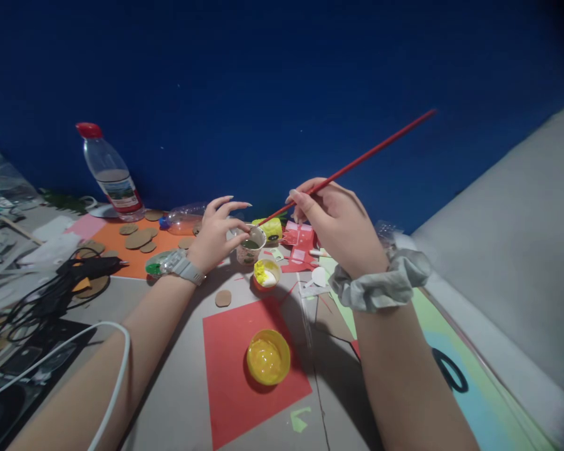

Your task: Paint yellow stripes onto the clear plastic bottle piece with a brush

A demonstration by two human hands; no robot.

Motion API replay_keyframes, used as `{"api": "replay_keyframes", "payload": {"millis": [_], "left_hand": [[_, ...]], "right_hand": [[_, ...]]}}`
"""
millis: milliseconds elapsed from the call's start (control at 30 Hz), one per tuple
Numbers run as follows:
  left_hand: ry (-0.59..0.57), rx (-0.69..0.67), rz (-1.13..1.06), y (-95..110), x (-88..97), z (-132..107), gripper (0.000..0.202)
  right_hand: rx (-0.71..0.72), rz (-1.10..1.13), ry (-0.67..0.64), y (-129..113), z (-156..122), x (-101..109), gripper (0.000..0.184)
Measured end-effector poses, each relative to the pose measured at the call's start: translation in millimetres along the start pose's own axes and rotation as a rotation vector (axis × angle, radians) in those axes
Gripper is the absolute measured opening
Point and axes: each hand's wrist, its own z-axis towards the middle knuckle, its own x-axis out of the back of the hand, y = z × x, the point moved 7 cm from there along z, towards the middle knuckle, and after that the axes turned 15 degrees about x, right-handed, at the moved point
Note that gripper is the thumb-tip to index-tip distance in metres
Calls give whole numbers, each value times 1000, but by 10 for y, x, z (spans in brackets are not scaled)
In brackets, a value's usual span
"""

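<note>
A thin red paintbrush (366,153) slants through my right hand (341,216), pinched between thumb and fingers. Its lower end points down-left to the rim of a small patterned paper cup (250,255) with dark liquid in it. At that cup, my left hand (219,235) has its thumb and index finger closed at the rim, the other fingers stretched out. Nearer me, a yellow bowl (269,357) of yellow paint rests on a red paper sheet (225,376). Between cup and sheet stands a small container (266,275) with yellow and white stuff inside.
A red-capped bottle (115,178) stands back left, with a clear bottle (183,221) lying beside it. Cardboard discs (138,238) lie on orange paper. A black-corded tool (84,268) and a white cable (126,351) are at left. Scissors (450,369) show only a black handle at right.
</note>
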Motion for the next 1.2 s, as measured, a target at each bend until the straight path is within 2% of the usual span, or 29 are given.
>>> {"api": "replay_keyframes", "payload": {"millis": [500, 800, 967, 1200], "left_hand": [[-12, 51, 9, -11, -83, 17, 8], [-33, 49, 16, 66, -85, 24, 8], [-39, 106, -17, 35, -96, 42, 9], [-20, 187, -100, -27, -103, 72, 11]], "right_hand": [[13, 67, 3, -10, -25, -48, 23], [32, 123, 19, -49, -17, -69, 27], [31, 104, 7, -58, -10, -80, 32], [53, 90, 11, -96, 0, -70, 31]]}}
